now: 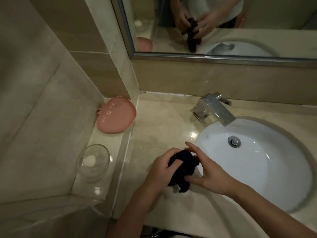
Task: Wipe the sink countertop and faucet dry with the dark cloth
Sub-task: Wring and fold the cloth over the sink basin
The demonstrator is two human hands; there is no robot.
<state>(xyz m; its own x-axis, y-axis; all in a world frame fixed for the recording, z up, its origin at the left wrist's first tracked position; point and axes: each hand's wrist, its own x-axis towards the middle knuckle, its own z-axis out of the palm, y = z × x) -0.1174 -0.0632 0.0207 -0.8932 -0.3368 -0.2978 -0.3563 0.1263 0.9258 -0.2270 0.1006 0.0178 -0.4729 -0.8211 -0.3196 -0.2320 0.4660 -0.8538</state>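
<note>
A bunched dark cloth [182, 166] hangs between both hands above the front-left rim of the white sink basin [267, 169]. My left hand [162, 166] grips its left side with curled fingers. My right hand [208, 174] holds its right side between thumb and fingers, the index finger stretched over the top. The beige marble countertop [161, 121] spreads to the left of the basin, with a wet sheen near the rim. A square chrome faucet [213, 108] stands behind the basin.
A pink apple-shaped dish [115, 115] and a clear glass bowl [94, 162] holding a white soap sit on the raised left ledge. A framed mirror [223, 26] above the backsplash reflects the hands and cloth. Tiled walls close the left corner.
</note>
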